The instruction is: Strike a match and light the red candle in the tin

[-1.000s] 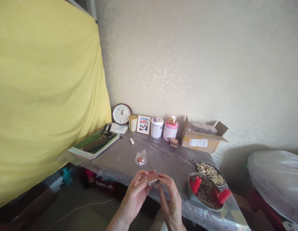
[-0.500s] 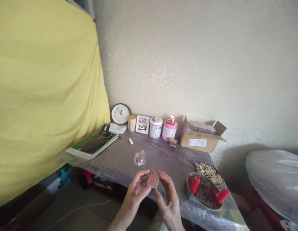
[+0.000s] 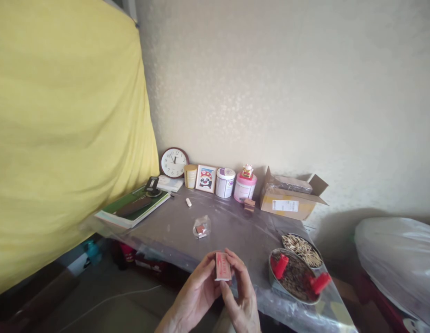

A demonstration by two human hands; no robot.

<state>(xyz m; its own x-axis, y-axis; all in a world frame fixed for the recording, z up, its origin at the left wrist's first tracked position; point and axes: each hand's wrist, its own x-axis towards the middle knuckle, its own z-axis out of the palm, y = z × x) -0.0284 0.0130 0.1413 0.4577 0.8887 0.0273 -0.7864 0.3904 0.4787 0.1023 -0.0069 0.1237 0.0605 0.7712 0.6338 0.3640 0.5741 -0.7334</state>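
Between my two hands, over the table's front edge, is a small red-and-white matchbox (image 3: 223,267) with its printed face toward me. My left hand (image 3: 203,282) grips it from the left, the thumb along its side. From the right, my right hand (image 3: 240,286) has its fingers at the upper edge and its thumb at the lower end. Beyond the hands lies a clear plastic bag (image 3: 202,227) with a small reddish box in it. To the right stands a dish of loose matchsticks (image 3: 301,249), behind a bowl of dark bits (image 3: 294,277) with two red objects.
A cardboard box (image 3: 287,206) sits at the back right, with a small brown box (image 3: 249,205) beside it. Tins (image 3: 225,184), a framed picture (image 3: 205,179) and a clock (image 3: 174,163) line the wall. A green book (image 3: 133,210) lies left, near the yellow curtain (image 3: 69,129).
The matchbox has turned more upright and moved slightly down. Both hands have come down with it, and my right hand's fingers have closed in nearer to the box.
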